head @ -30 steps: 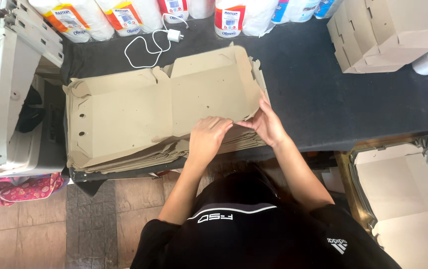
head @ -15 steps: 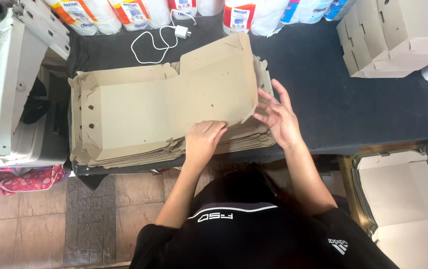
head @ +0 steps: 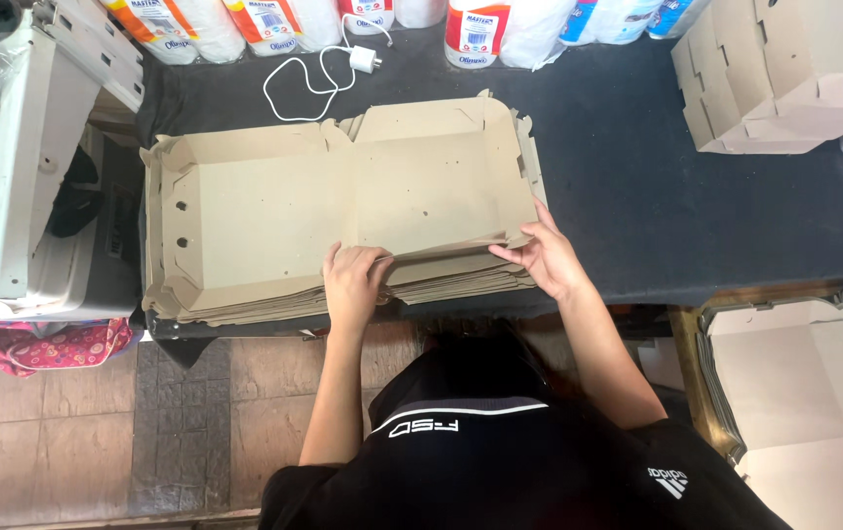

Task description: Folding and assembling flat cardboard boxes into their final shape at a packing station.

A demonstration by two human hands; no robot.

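Cardboard blank [head: 343, 211] lies on top of the stack [head: 274, 304] at the counter [head: 637, 196] edge. Your left hand [head: 353, 280] presses flat, released; your right hand [head: 544, 257], at 3 o'clock, pinches its corner. Lifting unevenly could drag lower sheets off.

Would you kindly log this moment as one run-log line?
left hand: on near edge of top cardboard blank | right hand: gripping its right corner | stack: flat on dark table
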